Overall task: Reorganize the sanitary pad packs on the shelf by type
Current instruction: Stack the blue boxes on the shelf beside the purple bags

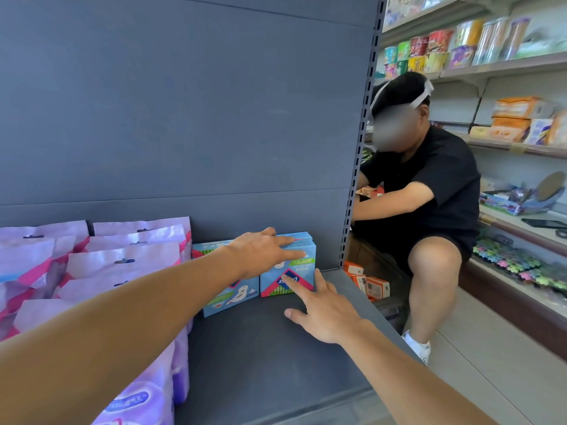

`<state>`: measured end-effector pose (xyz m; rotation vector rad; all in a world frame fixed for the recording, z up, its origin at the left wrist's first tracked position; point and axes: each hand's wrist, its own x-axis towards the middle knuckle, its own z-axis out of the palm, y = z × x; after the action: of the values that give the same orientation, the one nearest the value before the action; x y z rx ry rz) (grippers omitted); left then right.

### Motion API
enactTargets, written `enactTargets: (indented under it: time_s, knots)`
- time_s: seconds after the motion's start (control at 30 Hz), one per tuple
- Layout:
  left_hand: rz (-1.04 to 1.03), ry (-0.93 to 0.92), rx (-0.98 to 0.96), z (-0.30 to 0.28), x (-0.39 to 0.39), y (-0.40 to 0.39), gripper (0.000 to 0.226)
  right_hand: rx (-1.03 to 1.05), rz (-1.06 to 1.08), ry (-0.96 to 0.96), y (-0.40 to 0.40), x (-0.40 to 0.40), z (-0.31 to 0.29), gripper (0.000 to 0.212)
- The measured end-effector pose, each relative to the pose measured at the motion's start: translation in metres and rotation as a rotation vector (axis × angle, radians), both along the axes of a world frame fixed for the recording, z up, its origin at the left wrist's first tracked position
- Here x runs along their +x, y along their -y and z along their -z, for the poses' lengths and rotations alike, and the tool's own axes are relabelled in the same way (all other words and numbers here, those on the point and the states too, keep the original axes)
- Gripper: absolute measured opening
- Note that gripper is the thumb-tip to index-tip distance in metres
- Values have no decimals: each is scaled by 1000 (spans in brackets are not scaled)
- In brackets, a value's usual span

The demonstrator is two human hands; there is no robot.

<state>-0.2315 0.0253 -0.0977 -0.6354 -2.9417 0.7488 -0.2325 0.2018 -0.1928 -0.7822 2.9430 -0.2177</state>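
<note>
Two blue sanitary pad packs stand side by side at the back of the grey shelf (pixel 260 357). My left hand (pixel 260 251) lies flat with straight fingers on top of the right blue pack (pixel 302 271). My right hand (pixel 319 314) has its fingers spread, and its fingertips touch the front face of that same pack. The left blue pack (pixel 228 297) stands just beside it, partly hidden by my left forearm. Several purple and pink pad packs (pixel 122 262) fill the left part of the shelf in rows.
The shelf's perforated upright (pixel 357 148) marks its right end. Past it a person in a black shirt (pixel 429 185) crouches in the aisle, with orange boxes (pixel 368 285) on the floor beside them. Stocked shelves (pixel 506 65) line the far right wall.
</note>
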Motion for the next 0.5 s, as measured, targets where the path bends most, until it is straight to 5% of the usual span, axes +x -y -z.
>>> enactTargets:
  time_s: [0.27,0.5]
  knots:
    - [61,14,-30,1,-3,12,80,-12,-8,27,5,-7,5,71]
    - [95,80,-214,-10,5,51,129,-35,-28,32,-8,18,-4,69]
